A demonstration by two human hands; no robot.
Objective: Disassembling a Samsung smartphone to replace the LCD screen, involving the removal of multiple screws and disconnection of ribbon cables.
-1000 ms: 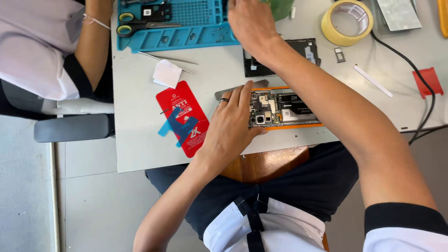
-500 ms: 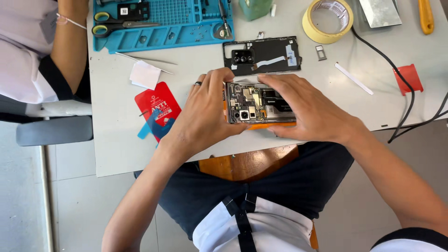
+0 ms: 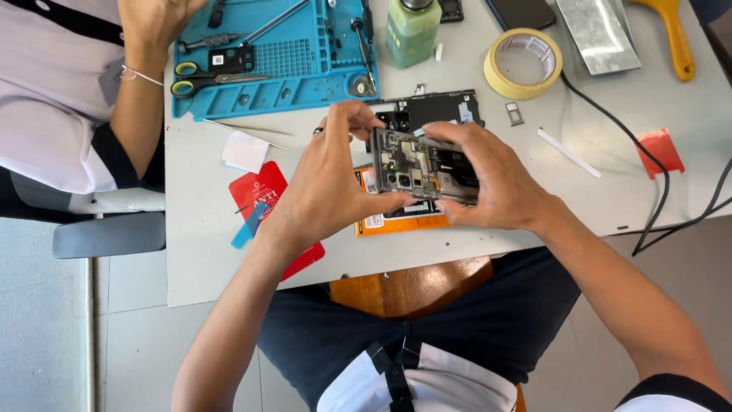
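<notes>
Over at the upper left of the frame, another person's arm (image 3: 137,99) in a white sleeve rests beside a blue work mat (image 3: 305,80), on which lie yellow-handled scissors (image 3: 206,76) and small tools. Just below the mat, a white scrap of paper (image 3: 245,151) and a red card (image 3: 263,194) lie on the pale table (image 3: 198,259).

Near the middle, the left hand (image 3: 332,183) grips the left end of an opened phone (image 3: 423,166), thumb under its lower edge and fingers curled over the top. The phone is lifted off the table, tilted, its circuit boards and camera modules facing up. The right hand (image 3: 496,179) clamps the phone's right end. Under the phone lies an orange-edged pad (image 3: 389,223); behind it, a black back cover (image 3: 442,107) lies flat on the table.

Further right sit a green bottle (image 3: 412,30), a roll of yellow tape (image 3: 522,62), a white strip (image 3: 568,152), a red tab (image 3: 659,151) and a black cable (image 3: 656,175).
</notes>
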